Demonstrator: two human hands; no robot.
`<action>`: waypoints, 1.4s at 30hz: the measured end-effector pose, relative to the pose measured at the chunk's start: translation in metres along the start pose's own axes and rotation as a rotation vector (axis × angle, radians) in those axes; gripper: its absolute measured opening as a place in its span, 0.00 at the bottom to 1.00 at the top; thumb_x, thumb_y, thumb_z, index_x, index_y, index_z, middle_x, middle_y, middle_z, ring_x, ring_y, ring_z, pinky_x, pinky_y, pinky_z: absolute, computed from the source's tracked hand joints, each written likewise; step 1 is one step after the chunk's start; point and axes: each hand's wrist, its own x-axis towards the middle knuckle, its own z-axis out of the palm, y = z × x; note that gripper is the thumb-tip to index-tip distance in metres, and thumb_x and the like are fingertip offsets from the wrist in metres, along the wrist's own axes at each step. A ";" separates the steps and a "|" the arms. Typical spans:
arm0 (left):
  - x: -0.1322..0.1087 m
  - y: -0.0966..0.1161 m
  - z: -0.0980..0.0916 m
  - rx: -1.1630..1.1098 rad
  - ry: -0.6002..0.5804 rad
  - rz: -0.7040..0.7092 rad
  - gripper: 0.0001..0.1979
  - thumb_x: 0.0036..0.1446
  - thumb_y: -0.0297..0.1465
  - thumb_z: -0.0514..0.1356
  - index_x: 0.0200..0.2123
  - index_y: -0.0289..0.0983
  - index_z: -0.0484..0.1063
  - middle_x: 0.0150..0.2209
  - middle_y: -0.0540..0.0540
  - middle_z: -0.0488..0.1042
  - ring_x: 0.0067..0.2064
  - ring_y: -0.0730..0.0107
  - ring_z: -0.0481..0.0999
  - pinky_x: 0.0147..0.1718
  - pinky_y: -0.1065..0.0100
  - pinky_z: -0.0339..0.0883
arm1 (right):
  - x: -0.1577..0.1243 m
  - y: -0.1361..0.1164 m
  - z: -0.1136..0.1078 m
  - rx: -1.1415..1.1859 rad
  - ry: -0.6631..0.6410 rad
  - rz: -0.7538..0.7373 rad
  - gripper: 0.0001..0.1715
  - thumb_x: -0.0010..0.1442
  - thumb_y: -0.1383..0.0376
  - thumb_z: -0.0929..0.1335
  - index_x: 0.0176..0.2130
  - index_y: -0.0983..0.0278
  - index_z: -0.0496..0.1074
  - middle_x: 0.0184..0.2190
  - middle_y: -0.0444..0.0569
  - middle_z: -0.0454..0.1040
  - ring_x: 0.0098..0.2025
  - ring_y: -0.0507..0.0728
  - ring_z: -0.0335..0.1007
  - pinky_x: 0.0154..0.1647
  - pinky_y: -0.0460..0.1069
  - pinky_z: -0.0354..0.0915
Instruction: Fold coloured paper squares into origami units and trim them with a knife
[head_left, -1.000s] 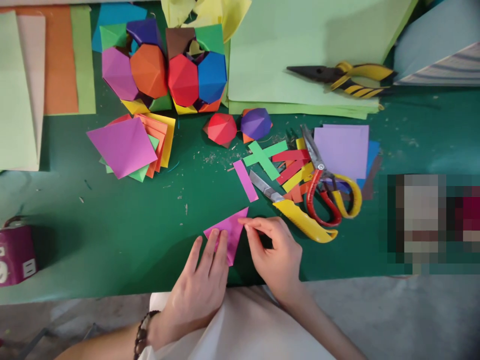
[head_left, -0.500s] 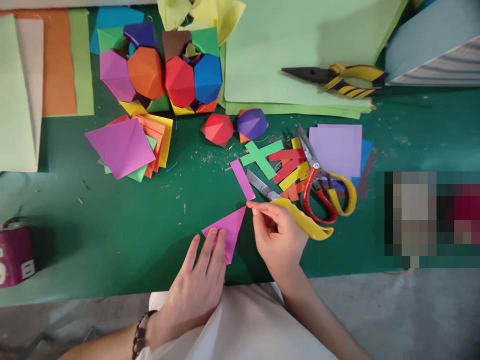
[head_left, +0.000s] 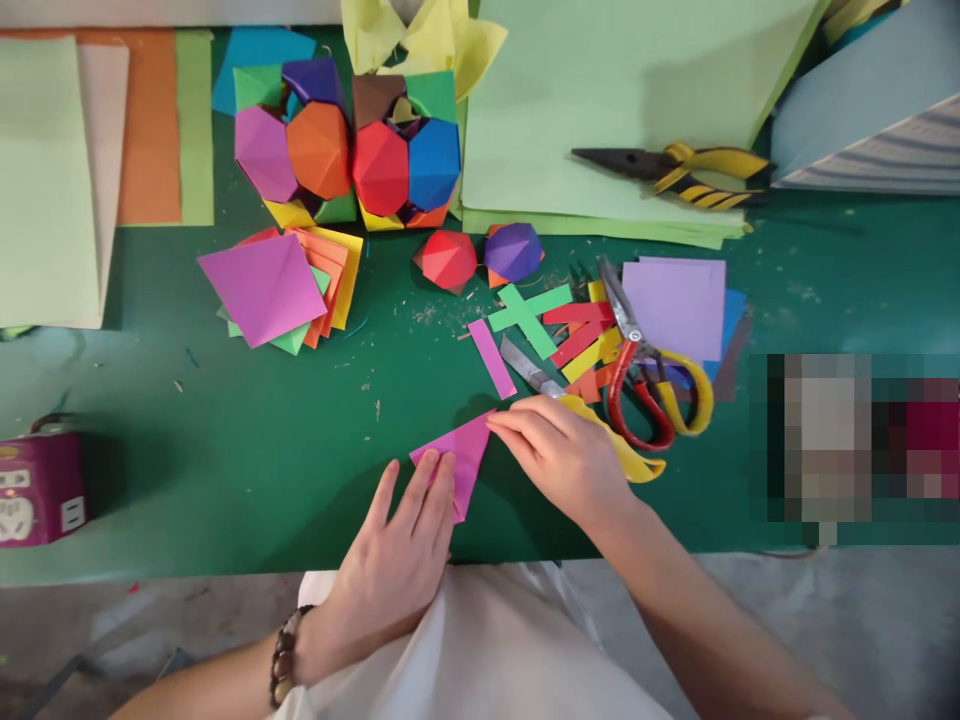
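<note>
A folded magenta paper triangle [head_left: 466, 463] lies on the green table in front of me. My left hand [head_left: 401, 550] rests flat on its left part with fingers stretched, pressing it down. The fingertips of my right hand [head_left: 574, 455] pinch the triangle's upper right corner. Just above that corner is a magenta paper strip [head_left: 492, 358]. A yellow-handled utility knife [head_left: 637, 462] lies partly hidden behind my right hand. Red-and-yellow-handled scissors [head_left: 636, 345] rest beside it on several coloured paper strips [head_left: 592, 350].
Purple paper squares [head_left: 673, 308] lie right of the scissors, and a stack of coloured squares [head_left: 262, 290] sits left. Two folded-paper balls [head_left: 319, 150] [head_left: 407, 150] stand behind. Pliers [head_left: 667, 172] lie on green sheets [head_left: 555, 90]. A purple power socket block [head_left: 45, 490] stands at left.
My right hand has shifted slightly at the triangle's corner, its fingers now straighter and closer together. My left hand holds its place on the paper. The whole view has moved a little.
</note>
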 end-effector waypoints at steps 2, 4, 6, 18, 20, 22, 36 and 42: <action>0.000 0.001 0.000 -0.004 0.003 -0.004 0.23 0.66 0.32 0.47 0.59 0.28 0.67 0.64 0.36 0.64 0.64 0.52 0.63 0.56 0.50 0.63 | -0.001 0.003 -0.001 0.009 -0.009 -0.049 0.06 0.65 0.70 0.67 0.35 0.63 0.74 0.30 0.45 0.77 0.30 0.50 0.74 0.30 0.45 0.67; -0.001 0.001 -0.001 -0.005 0.000 -0.003 0.23 0.67 0.33 0.47 0.59 0.28 0.67 0.64 0.36 0.65 0.64 0.52 0.63 0.56 0.50 0.63 | -0.002 0.004 -0.002 0.025 -0.020 -0.091 0.07 0.65 0.71 0.67 0.35 0.63 0.74 0.30 0.45 0.78 0.30 0.50 0.75 0.31 0.45 0.68; -0.001 0.001 -0.001 -0.004 -0.012 -0.002 0.24 0.67 0.33 0.46 0.59 0.28 0.67 0.64 0.36 0.64 0.64 0.52 0.63 0.56 0.50 0.63 | -0.004 0.005 -0.003 0.047 -0.037 -0.126 0.07 0.65 0.71 0.66 0.36 0.63 0.74 0.30 0.45 0.78 0.31 0.50 0.75 0.32 0.45 0.68; -0.001 0.001 -0.003 0.013 -0.050 -0.002 0.25 0.67 0.33 0.45 0.62 0.29 0.64 0.66 0.37 0.61 0.66 0.54 0.60 0.57 0.52 0.63 | -0.020 -0.006 -0.002 0.187 -0.107 -0.206 0.09 0.67 0.71 0.64 0.38 0.67 0.75 0.31 0.48 0.78 0.32 0.51 0.75 0.34 0.46 0.71; -0.001 0.001 -0.003 0.006 -0.046 -0.010 0.25 0.67 0.33 0.45 0.62 0.29 0.64 0.66 0.37 0.60 0.66 0.54 0.60 0.57 0.52 0.62 | -0.023 -0.007 -0.002 0.197 -0.120 -0.214 0.10 0.67 0.71 0.64 0.38 0.67 0.75 0.32 0.48 0.78 0.32 0.51 0.75 0.35 0.46 0.71; -0.001 0.002 -0.002 -0.003 -0.039 -0.016 0.24 0.67 0.32 0.45 0.61 0.29 0.65 0.66 0.37 0.60 0.67 0.54 0.59 0.57 0.52 0.62 | -0.025 -0.009 -0.002 0.205 -0.134 -0.225 0.11 0.67 0.72 0.63 0.39 0.67 0.75 0.32 0.49 0.78 0.32 0.51 0.75 0.36 0.46 0.71; -0.002 0.002 -0.002 -0.018 -0.056 -0.004 0.24 0.67 0.33 0.47 0.60 0.29 0.66 0.67 0.36 0.59 0.67 0.53 0.59 0.58 0.50 0.62 | -0.027 -0.014 -0.003 0.228 -0.191 -0.234 0.13 0.67 0.73 0.62 0.39 0.67 0.75 0.31 0.48 0.76 0.32 0.52 0.74 0.35 0.47 0.69; -0.002 0.002 -0.002 -0.021 -0.067 -0.002 0.23 0.67 0.33 0.47 0.59 0.30 0.67 0.66 0.35 0.60 0.67 0.53 0.59 0.58 0.50 0.62 | -0.030 -0.021 -0.003 0.257 -0.273 -0.269 0.17 0.68 0.73 0.59 0.36 0.66 0.75 0.30 0.48 0.74 0.31 0.51 0.70 0.34 0.47 0.66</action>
